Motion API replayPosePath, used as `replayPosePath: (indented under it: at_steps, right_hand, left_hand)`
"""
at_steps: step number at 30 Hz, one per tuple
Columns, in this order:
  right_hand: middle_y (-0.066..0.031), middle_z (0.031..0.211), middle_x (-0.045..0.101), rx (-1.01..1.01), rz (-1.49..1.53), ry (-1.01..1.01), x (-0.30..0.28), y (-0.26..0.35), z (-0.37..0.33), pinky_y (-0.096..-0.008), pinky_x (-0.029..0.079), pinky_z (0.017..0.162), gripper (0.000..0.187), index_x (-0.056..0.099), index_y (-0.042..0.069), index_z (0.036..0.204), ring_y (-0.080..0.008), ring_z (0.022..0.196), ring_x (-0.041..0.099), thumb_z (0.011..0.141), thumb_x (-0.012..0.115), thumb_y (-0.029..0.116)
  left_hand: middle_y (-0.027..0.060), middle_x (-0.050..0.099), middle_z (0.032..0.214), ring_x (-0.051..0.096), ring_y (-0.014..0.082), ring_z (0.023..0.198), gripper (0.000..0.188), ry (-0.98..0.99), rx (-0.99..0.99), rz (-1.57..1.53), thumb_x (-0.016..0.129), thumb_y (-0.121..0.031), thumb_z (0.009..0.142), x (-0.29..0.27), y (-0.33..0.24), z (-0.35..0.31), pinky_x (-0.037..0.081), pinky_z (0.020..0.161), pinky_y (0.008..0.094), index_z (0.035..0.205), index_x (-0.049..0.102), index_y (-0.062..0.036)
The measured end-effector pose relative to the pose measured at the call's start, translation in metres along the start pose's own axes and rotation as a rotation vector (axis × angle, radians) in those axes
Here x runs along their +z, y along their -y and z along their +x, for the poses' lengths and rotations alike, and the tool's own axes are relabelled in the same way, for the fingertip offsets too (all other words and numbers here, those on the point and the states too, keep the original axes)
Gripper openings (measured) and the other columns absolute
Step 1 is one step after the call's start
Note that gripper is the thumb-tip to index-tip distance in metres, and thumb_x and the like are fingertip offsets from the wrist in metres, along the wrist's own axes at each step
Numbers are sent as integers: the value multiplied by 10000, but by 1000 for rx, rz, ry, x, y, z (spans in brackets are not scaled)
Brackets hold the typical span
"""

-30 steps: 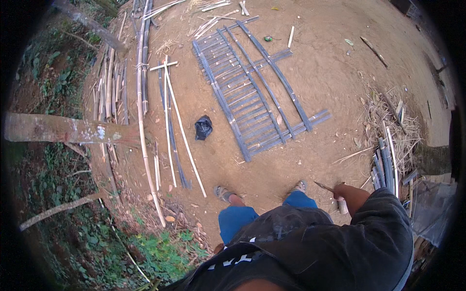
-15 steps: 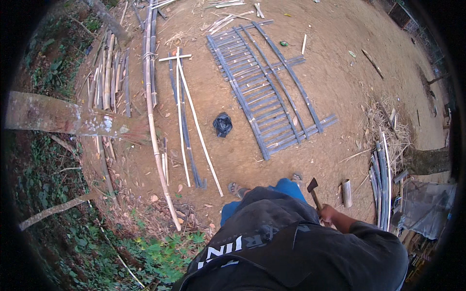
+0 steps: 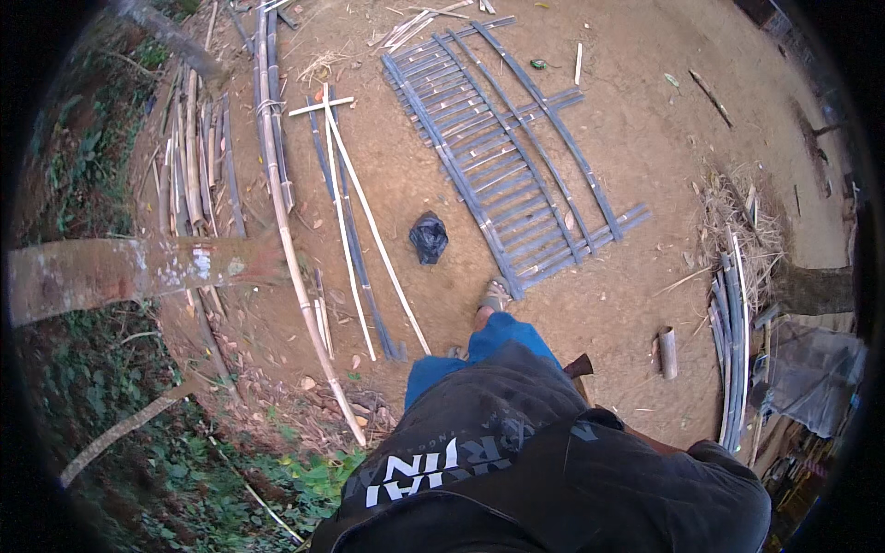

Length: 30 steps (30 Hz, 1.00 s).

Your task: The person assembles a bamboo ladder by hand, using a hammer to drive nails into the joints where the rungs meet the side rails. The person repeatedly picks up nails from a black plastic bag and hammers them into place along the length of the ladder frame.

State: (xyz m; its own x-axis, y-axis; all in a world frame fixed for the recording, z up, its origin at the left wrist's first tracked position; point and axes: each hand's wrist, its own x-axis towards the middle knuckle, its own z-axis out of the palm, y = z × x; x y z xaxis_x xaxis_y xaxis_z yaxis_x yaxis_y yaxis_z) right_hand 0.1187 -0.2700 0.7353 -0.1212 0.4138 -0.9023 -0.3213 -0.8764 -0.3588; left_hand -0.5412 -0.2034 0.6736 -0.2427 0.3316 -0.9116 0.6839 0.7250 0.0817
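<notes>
The dark blade of a hatchet (image 3: 578, 366) shows at my right side, just past the edge of my dark shirt. Only a short bit of its wooden handle is seen. My right hand is hidden behind the shirt, and a strip of my right forearm (image 3: 651, 443) leads toward the handle. My left hand is out of the picture. In front of me a slatted bamboo panel (image 3: 474, 207) lies flat on the dirt. My sandalled foot (image 3: 495, 295) is at its near corner. A crumpled black plastic bag (image 3: 429, 238) lies left of the panel.
Thin pale strips (image 3: 375, 217) and long bamboo poles (image 3: 289, 241) lie to the left, beyond them a tree trunk (image 3: 138, 269). A short bamboo piece (image 3: 667, 353) and a bundle of split bamboo (image 3: 730, 341) are on the right. Green plants (image 3: 277, 488) grow at the lower left.
I have stepped forward, one foot now at the panel's near corner. The hatchet has come closer to my body, and my right hand, seen gripping its handle before, is now covered by the shirt.
</notes>
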Motion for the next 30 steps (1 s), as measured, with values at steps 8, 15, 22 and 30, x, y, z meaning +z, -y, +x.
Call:
replayPosePath:
  at_steps: [8, 15, 22, 30]
  right_hand:
    - [-134, 1136, 710, 36, -218, -104, 34, 42, 31, -380, 504, 933, 432, 587, 30, 1304, -229, 1031, 656, 940, 696, 236]
    - [-131, 1109, 712, 79, -178, -213, 90, 46, 42, -374, 519, 885, 411, 575, 29, 1285, -221, 985, 663, 927, 696, 190]
    - [-128, 1081, 715, 101, -184, -298, 158, 37, 45, -368, 534, 837, 394, 563, 28, 1266, -214, 940, 670, 914, 696, 143]
    - [-125, 1049, 717, 125, -159, -348, 189, 44, 51, -360, 551, 783, 382, 549, 26, 1245, -206, 888, 679, 899, 695, 91]
  left_hand:
    - [142, 701, 1175, 634, 323, 1120, 331, 9, 28, -7, 554, -368, 991, -64, -52, 22, 464, 1046, 480, 1084, 690, -81]
    - [135, 694, 1197, 625, 308, 1147, 340, 76, 91, 47, 560, -374, 992, -135, -98, 79, 453, 1068, 475, 1120, 683, -84]
    - [128, 688, 1218, 617, 292, 1173, 353, 114, 82, 160, 566, -380, 992, -227, -110, 155, 441, 1091, 469, 1155, 675, -86]
    - [120, 681, 1243, 607, 274, 1203, 371, 379, 277, 563, 572, -386, 994, -314, -114, 260, 428, 1117, 463, 1195, 667, -90]
